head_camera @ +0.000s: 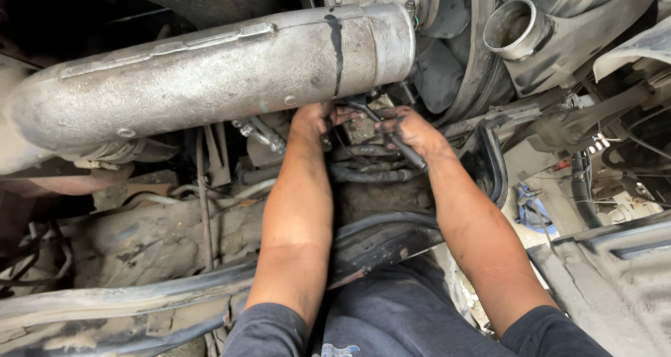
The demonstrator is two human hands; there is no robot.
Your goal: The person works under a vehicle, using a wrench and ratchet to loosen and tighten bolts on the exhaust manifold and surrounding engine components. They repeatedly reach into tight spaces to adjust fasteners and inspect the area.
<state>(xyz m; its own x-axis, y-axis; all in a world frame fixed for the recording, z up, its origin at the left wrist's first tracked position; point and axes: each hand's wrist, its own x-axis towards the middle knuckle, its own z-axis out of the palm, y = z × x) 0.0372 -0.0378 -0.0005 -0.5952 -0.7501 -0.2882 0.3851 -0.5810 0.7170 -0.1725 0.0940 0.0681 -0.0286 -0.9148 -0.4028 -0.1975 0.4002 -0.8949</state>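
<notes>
While reaching under big metal cylinder point(210, 77) at frame centre: left hand point(313, 119) on grimy fitting point(360, 126), grip unclear; right hand point(412, 130) closed around dark tool point(395, 142); fitting not yet free.

A grimy metal frame rail point(140, 297) (dark, dusty) carries black hoses point(377, 172) and cables.
</notes>
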